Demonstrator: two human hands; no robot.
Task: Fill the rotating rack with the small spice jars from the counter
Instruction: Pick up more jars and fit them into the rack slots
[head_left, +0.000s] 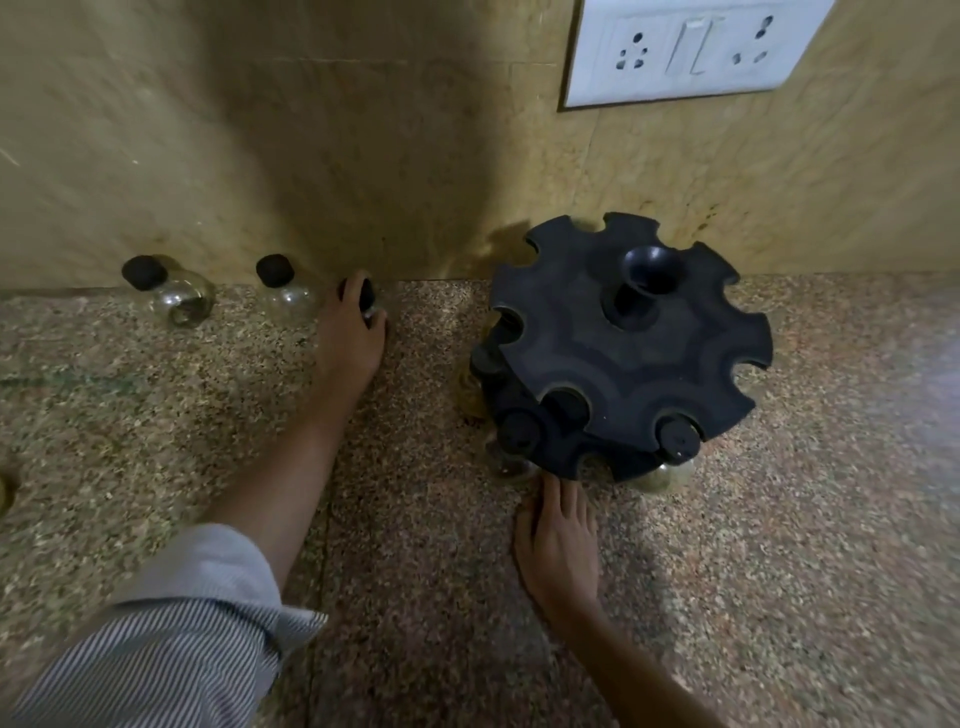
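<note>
The black rotating rack (623, 343) stands on the speckled granite counter (415, 519) at the right, near the wall. Several black-capped glass jars hang in its front slots, such as one jar (675, 441) at the front right. My left hand (353, 332) is at the wall, fingers wrapped around a small jar with a black cap (366, 293). Two more clear jars stand against the wall to its left, one jar (179, 296) farther left and another jar (285, 291) nearer my hand. My right hand (558, 540) lies on the counter, fingertips touching the rack's lower front edge.
A beige tiled wall rises behind the counter. A white socket plate (691, 52) is mounted at the upper right. A small brass-coloured object (5, 493) shows at the far left edge. My striped sleeve (171, 639) covers the lower left.
</note>
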